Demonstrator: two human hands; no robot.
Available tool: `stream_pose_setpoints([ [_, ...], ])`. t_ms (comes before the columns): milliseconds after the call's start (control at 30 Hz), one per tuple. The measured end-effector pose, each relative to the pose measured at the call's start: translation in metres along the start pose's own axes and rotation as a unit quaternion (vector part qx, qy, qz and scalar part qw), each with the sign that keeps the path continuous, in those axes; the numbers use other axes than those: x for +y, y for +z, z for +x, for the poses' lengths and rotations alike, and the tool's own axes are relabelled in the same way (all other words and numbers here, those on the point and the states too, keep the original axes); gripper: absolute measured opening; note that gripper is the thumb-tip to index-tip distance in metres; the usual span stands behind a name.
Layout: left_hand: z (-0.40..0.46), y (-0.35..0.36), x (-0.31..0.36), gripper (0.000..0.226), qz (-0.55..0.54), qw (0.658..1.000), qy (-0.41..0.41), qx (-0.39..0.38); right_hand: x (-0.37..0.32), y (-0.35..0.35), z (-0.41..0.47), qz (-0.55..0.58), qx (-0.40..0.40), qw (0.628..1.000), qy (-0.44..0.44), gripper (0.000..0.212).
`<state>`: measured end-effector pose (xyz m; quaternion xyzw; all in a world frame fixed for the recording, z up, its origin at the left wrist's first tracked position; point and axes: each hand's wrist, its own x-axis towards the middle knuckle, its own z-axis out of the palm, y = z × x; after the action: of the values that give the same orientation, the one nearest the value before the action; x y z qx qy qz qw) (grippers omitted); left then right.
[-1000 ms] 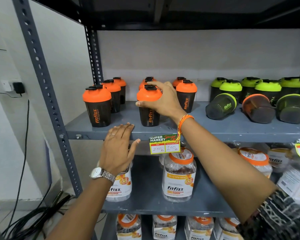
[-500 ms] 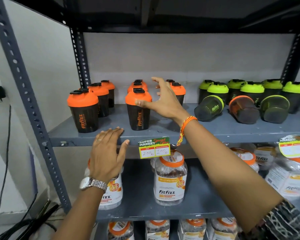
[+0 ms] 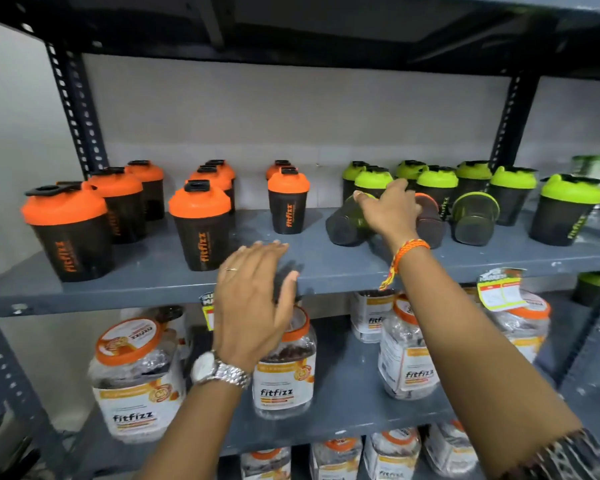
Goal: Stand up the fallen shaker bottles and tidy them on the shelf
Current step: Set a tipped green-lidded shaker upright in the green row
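Three shaker bottles lie on their sides on the grey shelf (image 3: 343, 268): a green-lidded one (image 3: 343, 226), an orange-lidded one (image 3: 430, 223) partly behind my hand, and another green-lidded one (image 3: 473, 220). My right hand (image 3: 390, 209) reaches between the first two with fingers spread, its fingertips at the left fallen bottle's lid; no grip shows. My left hand (image 3: 253, 296) rests flat and open on the shelf's front edge. Upright orange-lidded shakers (image 3: 200, 225) stand at the left, upright green-lidded ones (image 3: 437, 183) at the back right.
Grey shelf posts (image 3: 71, 109) frame the bay, with a shelf board close overhead. Price tags (image 3: 501, 289) hang from the front edge. The shelf below holds clear jars with orange lids (image 3: 134, 379). More jars stand lower down.
My right hand left the upright orange-lidded shaker and moved right to the fallen bottles. The view shifted right. My left hand stayed on the shelf edge.
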<state>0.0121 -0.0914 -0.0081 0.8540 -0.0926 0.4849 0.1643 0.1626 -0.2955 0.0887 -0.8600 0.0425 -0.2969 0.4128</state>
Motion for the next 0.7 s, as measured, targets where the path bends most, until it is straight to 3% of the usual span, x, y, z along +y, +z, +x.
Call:
stream_pose_setpoints([
  [233,-0.004,0.057,0.03,0.044,0.029,0.996,0.001,-0.09,0.013,0.012,0.016,-0.044,-0.07,0.996,0.032,0.079],
  [467,-0.015,0.069,0.03,0.048,0.084,0.993,0.009,-0.084,0.016,0.022,0.032,0.007,-0.113,0.991,0.069,0.096],
  [700,-0.016,0.075,0.032,0.043,0.089,0.994,-0.003,-0.06,0.016,0.021,0.033,0.104,-0.165,0.977,0.089,0.068],
])
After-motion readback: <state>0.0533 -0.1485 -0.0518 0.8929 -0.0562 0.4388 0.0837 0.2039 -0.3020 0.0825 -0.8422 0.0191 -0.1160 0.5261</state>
